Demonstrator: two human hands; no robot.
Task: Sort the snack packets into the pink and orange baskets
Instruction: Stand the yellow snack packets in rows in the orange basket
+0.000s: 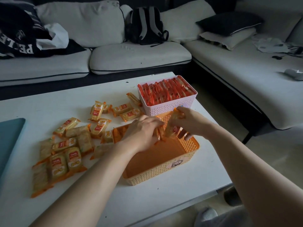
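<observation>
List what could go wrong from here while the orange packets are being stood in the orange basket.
1. The left hand and right hand each grip orange packets stood at the far end of the orange basket. The rest of it is empty, so they may topple once released.
2. The left forearm passes close by the loose packets on the table and might sweep some aside.

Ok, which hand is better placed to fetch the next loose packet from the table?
Probably left. The loose packets lie left of the orange basket, nearest the left hand; the right hand would have to cross over.
</observation>
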